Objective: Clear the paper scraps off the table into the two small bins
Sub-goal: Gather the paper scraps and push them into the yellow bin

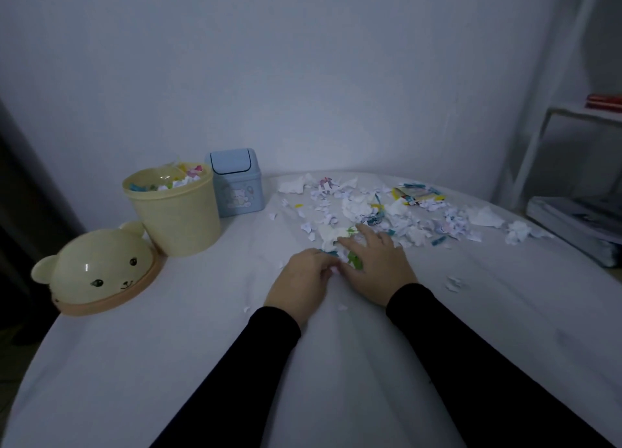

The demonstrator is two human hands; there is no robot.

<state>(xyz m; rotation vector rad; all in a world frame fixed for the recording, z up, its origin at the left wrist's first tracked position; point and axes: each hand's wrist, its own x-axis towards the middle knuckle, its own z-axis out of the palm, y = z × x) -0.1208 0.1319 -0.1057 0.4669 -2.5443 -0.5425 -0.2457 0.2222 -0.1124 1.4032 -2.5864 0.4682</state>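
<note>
Roughly halfway: the round yellow plastic bin (175,208) is brimming, while white and coloured paper scraps (387,208) are littering the bench (168,363) at centre right; left hand (303,279) is pinching scraps, right hand (377,262) is lying spread over them.

Home room: clothed table (134,363), shelf (572,111)

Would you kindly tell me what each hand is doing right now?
Left hand: fingers curled, pinching paper scraps.
Right hand: open, fingers flat on the scraps.
</note>
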